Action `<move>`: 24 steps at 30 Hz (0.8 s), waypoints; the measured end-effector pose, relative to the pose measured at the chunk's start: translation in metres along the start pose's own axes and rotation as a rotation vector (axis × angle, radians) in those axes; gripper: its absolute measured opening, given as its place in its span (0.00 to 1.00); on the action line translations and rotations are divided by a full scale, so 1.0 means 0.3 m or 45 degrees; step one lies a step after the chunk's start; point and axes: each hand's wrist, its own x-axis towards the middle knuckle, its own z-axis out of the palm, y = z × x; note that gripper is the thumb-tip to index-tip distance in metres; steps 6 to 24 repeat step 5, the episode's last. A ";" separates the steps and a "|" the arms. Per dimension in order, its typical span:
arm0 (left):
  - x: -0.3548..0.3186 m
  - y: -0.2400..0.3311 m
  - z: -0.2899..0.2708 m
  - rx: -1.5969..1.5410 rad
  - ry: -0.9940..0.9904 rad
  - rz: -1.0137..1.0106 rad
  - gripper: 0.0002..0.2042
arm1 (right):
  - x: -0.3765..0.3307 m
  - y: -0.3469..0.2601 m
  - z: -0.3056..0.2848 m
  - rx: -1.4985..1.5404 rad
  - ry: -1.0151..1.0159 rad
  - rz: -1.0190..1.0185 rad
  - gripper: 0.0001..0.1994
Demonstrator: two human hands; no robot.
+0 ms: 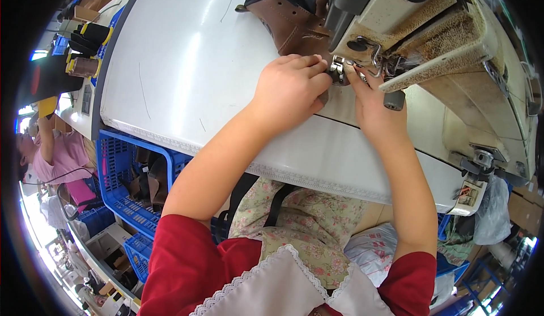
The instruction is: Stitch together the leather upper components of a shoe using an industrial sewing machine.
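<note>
A brown leather shoe upper [281,20] with a dark lining lies on the white table, its near end running under the presser foot [338,65] of a sewing machine [419,27]. My left hand [293,89] presses on that near end just left of the foot, fingers bent and closed over the leather. On the foot's other side is my right hand [378,102], its fingertips up against the needle area beneath the machine head. The machine partly covers those fingers, so what they pinch, if anything, does not show.
A ruler strip runs along the front edge of the white table [187,61]. At the left, a blue basket [127,197] holds brown leather pieces. Beyond it, another person [56,157] in pink raises an arm. A clear plastic bag [492,211] hangs at the right.
</note>
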 end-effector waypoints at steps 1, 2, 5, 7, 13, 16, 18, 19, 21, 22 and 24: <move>0.002 -0.003 0.000 -0.004 0.012 -0.006 0.15 | 0.000 -0.002 -0.003 -0.008 -0.016 0.008 0.24; 0.003 -0.005 0.000 -0.008 0.025 -0.013 0.15 | 0.000 -0.003 -0.003 -0.010 -0.016 0.008 0.24; -0.001 -0.009 0.006 -0.017 0.022 -0.015 0.15 | 0.004 -0.003 -0.001 0.053 -0.065 0.058 0.25; -0.001 -0.009 0.006 -0.017 0.022 -0.015 0.15 | 0.004 -0.003 -0.001 0.053 -0.065 0.058 0.25; -0.001 -0.009 0.006 -0.017 0.022 -0.015 0.15 | 0.004 -0.003 -0.001 0.053 -0.065 0.058 0.25; -0.001 -0.009 0.006 -0.017 0.022 -0.015 0.15 | 0.004 -0.003 -0.001 0.053 -0.065 0.058 0.25; -0.001 -0.009 0.006 -0.017 0.022 -0.015 0.15 | 0.004 -0.003 -0.001 0.053 -0.065 0.058 0.25; -0.001 -0.009 0.006 -0.017 0.022 -0.015 0.15 | 0.004 -0.003 -0.001 0.053 -0.065 0.058 0.25; -0.001 -0.009 0.006 -0.017 0.022 -0.015 0.15 | 0.004 -0.003 -0.001 0.053 -0.065 0.058 0.25; -0.001 -0.009 0.006 -0.017 0.022 -0.015 0.15 | 0.004 -0.003 -0.001 0.053 -0.065 0.058 0.25; -0.001 -0.009 0.006 -0.017 0.022 -0.015 0.15 | 0.004 -0.003 -0.001 0.053 -0.065 0.058 0.25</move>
